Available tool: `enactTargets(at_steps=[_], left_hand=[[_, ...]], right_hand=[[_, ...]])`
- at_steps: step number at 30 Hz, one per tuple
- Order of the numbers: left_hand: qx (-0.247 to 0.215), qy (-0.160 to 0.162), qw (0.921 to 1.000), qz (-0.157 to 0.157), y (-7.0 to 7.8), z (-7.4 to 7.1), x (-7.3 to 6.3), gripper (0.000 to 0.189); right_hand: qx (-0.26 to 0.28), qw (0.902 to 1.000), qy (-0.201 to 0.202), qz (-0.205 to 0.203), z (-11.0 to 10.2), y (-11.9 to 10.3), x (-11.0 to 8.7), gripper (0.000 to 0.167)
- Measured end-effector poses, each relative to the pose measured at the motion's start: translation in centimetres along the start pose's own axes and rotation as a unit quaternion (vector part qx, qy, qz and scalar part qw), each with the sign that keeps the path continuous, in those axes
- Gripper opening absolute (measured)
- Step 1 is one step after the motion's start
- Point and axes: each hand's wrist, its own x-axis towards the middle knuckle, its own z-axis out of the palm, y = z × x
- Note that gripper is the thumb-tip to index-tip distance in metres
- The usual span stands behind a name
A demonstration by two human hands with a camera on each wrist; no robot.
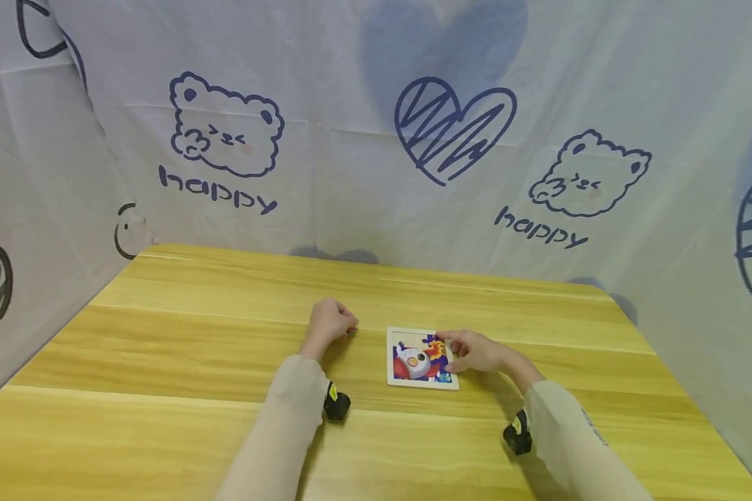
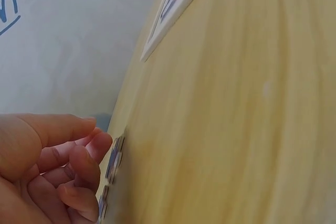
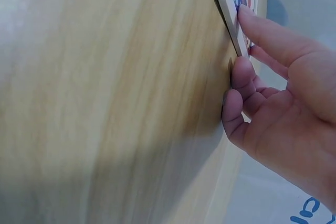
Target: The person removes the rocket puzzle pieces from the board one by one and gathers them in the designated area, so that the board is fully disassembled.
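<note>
A square jigsaw puzzle (image 1: 416, 363) in a white frame lies on the table, showing a penguin-like figure on purple. Bare pale backing shows along its upper part. My right hand (image 1: 479, 351) grips its right edge. In the right wrist view the thumb (image 3: 257, 24) rests on the picture, and the other fingers are curled low by the frame. Left of the puzzle, my left hand (image 1: 331, 321) has curled fingers close over the table. Thin puzzle pieces (image 2: 114, 158) lie right at its fingertips in the left wrist view; I cannot tell whether it pinches one.
The wood-grain table (image 1: 194, 348) reaches back to a pale cloth (image 1: 338, 139) printed with bears, hearts and writing. More cloth hangs at both sides. A small black camera (image 1: 336, 403) sits on the left wrist, another camera (image 1: 517, 435) on the right.
</note>
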Motion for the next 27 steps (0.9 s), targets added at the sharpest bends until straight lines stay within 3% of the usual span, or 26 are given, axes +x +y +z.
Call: enactTargets(at_steps=[11,21,27], left_hand=[[0.020,-0.012,0.9997,0.010,1.4,1.6,-0.2,0.011],[-0.011,-0.035,0.9989,0.029,2.9,3.5,-0.4,0.007],[-0.008,-0.046,0.9979,0.044,3.6,4.7,-0.5,0.008]], right_hand=[[0.022,0.9995,-0.005,0.021,-0.1,-0.2,-0.1,0.070],[0.021,0.9996,0.002,0.019,0.0,-0.1,-0.1,0.069],[0.025,0.9996,0.003,0.010,0.1,0.2,-0.1,0.070]])
